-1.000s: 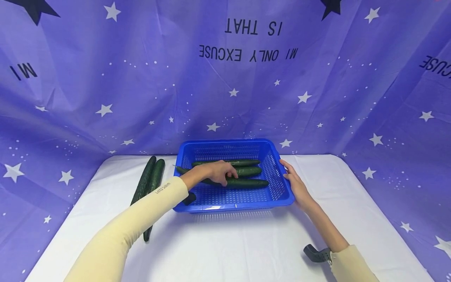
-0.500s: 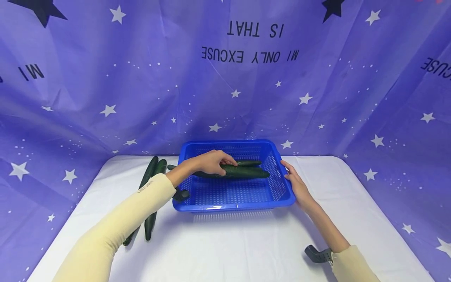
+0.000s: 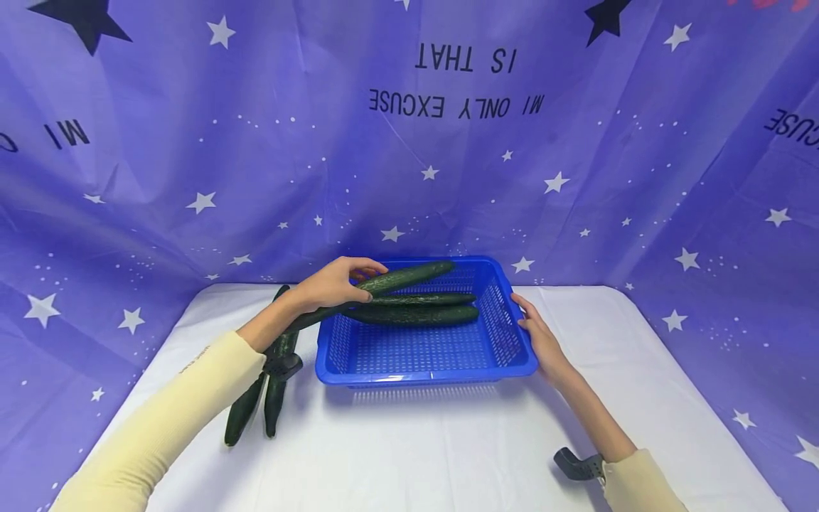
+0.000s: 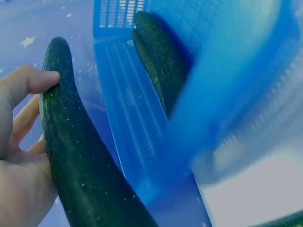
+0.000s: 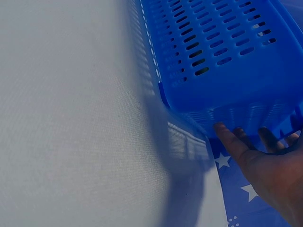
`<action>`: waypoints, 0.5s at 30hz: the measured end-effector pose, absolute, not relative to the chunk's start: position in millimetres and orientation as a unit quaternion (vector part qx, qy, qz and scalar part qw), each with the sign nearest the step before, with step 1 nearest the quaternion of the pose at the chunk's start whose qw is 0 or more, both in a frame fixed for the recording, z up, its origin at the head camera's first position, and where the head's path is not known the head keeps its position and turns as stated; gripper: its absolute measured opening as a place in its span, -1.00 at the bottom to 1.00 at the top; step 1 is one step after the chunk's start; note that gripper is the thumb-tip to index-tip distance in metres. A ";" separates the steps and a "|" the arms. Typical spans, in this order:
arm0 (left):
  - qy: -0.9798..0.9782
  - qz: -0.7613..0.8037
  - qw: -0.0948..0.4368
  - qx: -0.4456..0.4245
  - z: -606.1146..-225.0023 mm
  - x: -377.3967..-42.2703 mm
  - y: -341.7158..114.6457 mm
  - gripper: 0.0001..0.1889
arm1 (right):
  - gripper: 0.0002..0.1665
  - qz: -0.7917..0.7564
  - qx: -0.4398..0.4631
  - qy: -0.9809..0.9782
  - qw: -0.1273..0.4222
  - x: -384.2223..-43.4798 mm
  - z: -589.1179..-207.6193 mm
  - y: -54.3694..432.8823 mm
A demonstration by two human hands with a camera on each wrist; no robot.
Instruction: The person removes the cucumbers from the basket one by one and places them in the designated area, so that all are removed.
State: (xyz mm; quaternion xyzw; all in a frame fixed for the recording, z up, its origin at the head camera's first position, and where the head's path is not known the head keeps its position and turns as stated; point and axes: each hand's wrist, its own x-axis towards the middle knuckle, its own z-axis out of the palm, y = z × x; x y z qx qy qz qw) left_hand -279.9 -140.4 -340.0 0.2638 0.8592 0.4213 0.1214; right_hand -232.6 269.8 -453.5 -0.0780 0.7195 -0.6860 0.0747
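Observation:
A long dark green cucumber (image 3: pixel 412 276) is gripped by my left hand (image 3: pixel 329 284), slanting over the left side of a blue plastic basket (image 3: pixel 416 376). The left wrist view shows the thumb and fingers around this cucumber (image 4: pixel 83 146), beside the basket wall. Two more cucumbers lie inside the basket, a nearer one (image 3: pixel 425 316) and a farther one (image 3: pixel 435 299). At the basket's right end, my right hand (image 3: pixel 544 345) touches the rim and outer wall. In the right wrist view, the fingers of that hand (image 5: pixel 270 170) extend against the basket's end wall (image 5: pixel 246 90).
Left of the basket, two cucumbers lie on the white tablecloth (image 3: pixel 416 455), a left one (image 3: pixel 240 418) and a right one (image 3: pixel 274 409), partly behind my left forearm. A purple star-patterned curtain (image 3: pixel 409 199) stands behind and around the table. Dark camera mounts (image 3: pixel 578 464) sit at the wrists.
My left hand has lifted a cucumber out from among those in the basket and moved it left and up, over the left rim. The right hand stays at the basket's right end.

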 end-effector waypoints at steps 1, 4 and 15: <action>0.861 0.425 0.115 0.255 -339.8 -278.1 -146.4 -0.44 | -0.31 -0.686 -0.079 0.720 0.074 -232.6 -453.7 269.8; 0.869 0.430 0.094 0.225 -341.3 -273.8 -165.5 -0.42 | -0.31 -0.685 -0.083 0.720 0.072 -232.6 -454.4 270.0; 0.862 0.493 0.053 0.105 -356.2 -243.3 -237.9 -0.35 | -0.31 -0.681 -0.081 0.724 0.073 -232.2 -454.2 271.0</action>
